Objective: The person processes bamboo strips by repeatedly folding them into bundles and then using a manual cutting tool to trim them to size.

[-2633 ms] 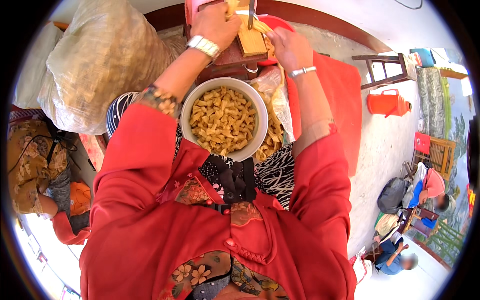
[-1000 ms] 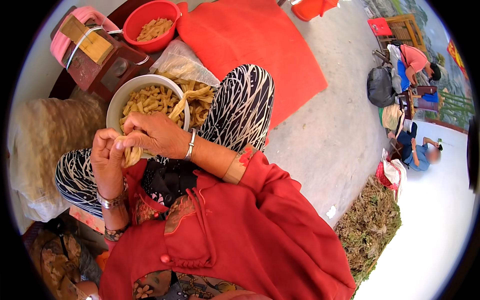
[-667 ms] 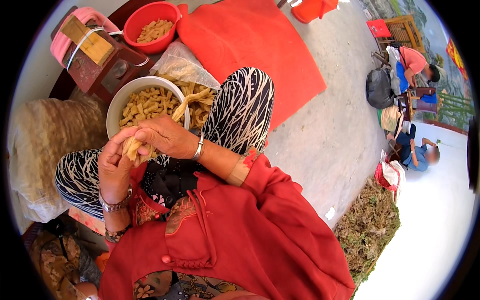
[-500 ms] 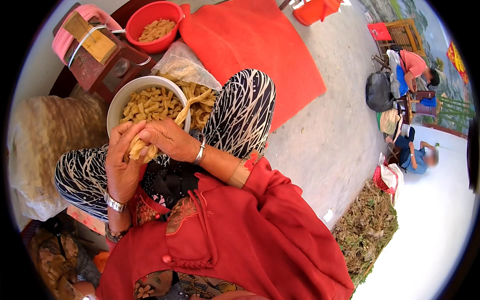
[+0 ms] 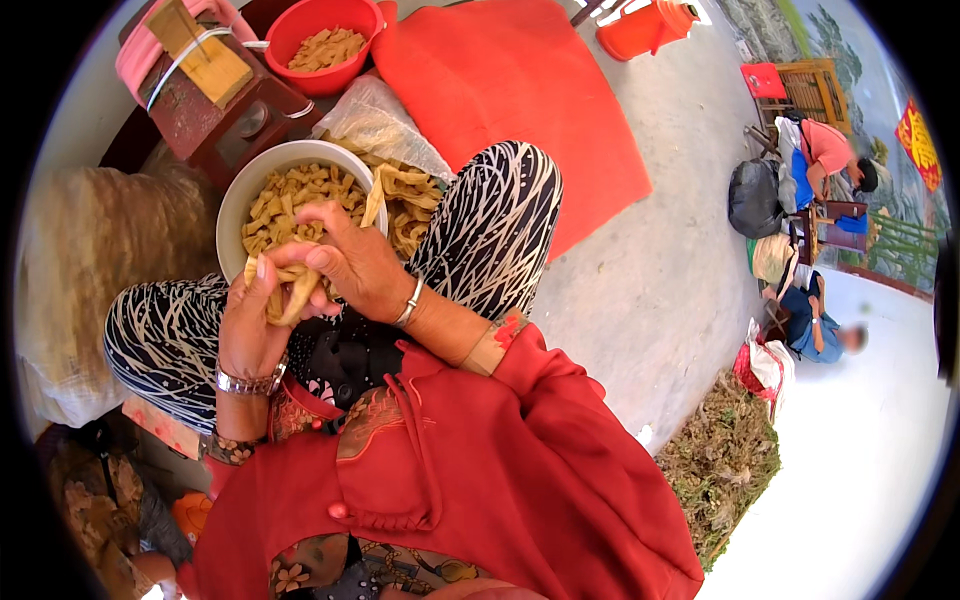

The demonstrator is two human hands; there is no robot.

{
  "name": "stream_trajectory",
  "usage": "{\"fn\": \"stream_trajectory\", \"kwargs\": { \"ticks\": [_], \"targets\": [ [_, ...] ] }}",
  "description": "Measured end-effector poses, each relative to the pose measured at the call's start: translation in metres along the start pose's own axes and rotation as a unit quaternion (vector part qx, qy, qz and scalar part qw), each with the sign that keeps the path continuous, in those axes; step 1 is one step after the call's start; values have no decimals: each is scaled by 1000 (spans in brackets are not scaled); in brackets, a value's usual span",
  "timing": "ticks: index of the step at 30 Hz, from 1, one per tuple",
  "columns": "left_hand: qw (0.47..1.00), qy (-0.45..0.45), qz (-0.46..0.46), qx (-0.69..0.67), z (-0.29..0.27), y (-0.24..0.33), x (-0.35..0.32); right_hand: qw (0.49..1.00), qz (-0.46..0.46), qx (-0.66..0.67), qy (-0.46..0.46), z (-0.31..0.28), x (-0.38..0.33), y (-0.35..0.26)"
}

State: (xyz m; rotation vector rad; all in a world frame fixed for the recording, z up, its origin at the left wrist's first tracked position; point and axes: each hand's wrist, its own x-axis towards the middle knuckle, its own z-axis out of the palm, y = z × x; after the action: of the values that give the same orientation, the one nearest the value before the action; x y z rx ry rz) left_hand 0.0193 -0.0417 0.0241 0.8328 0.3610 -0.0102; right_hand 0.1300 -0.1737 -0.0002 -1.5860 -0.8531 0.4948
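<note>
A white bowl (image 5: 232, 196) full of pale yellow strips (image 5: 290, 200) rests on my lap. My left hand (image 5: 248, 320) and my right hand (image 5: 352, 262) meet just below the bowl's rim, both closed around a small bunch of the yellow strips (image 5: 290, 290). A watch sits on my left wrist and a bracelet on my right. More loose strips (image 5: 410, 205) lie in a clear plastic sheet (image 5: 375, 120) beside the bowl, over my right knee.
A red bowl (image 5: 322, 40) of strips and a dark wooden block with a cutter (image 5: 215, 95) stand ahead. An orange-red mat (image 5: 510, 90) covers the concrete floor. A big sack (image 5: 80, 270) sits at my left. Other people (image 5: 810, 250) sit far right, near a plant heap (image 5: 725, 460).
Earlier both hands reached up to the wooden cutter. Since then they came down to the lap and gathered a bunch of strips, now raised slightly nearer the bowl's rim.
</note>
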Motion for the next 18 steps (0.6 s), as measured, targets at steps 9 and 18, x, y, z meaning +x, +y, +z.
{"fn": "stream_trajectory", "kwargs": {
  "ticks": [9,18],
  "targets": [
    [995,-22,37,-96,-28,8,7,997,63,-55,-1,-30,-12,15],
    [990,105,-44,85,-31,3,10,986,157,33,-45,-7,-12,23]
  ]
}}
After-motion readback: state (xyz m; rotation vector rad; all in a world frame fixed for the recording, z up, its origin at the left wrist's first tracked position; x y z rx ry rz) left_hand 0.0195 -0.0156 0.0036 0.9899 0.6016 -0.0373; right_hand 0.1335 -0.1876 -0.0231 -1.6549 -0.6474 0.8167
